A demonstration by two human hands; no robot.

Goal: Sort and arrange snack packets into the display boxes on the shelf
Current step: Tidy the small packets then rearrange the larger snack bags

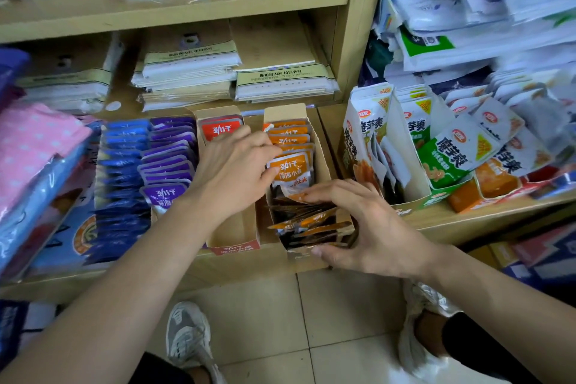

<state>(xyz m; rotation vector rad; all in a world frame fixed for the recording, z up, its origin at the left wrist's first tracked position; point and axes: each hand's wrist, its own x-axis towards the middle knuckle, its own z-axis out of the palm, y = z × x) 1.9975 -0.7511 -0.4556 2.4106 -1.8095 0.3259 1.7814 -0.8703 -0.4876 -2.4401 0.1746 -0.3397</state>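
Right hand (367,227), fingers spread, is pressing loose orange packets (307,221) into the display box (321,146); left hand (237,171) is pinching an upright packet (288,170) at twelve o'clock.

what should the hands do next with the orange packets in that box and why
Probably tip the slumped orange packets upright with the right hand. The back row stands neatly, held by the left hand, while the front ones lie flat and jumbled in the same cardboard box.

Bare forearms without sleeves, grey-and-white laced sneakers (187,337), dark shorts (486,349)
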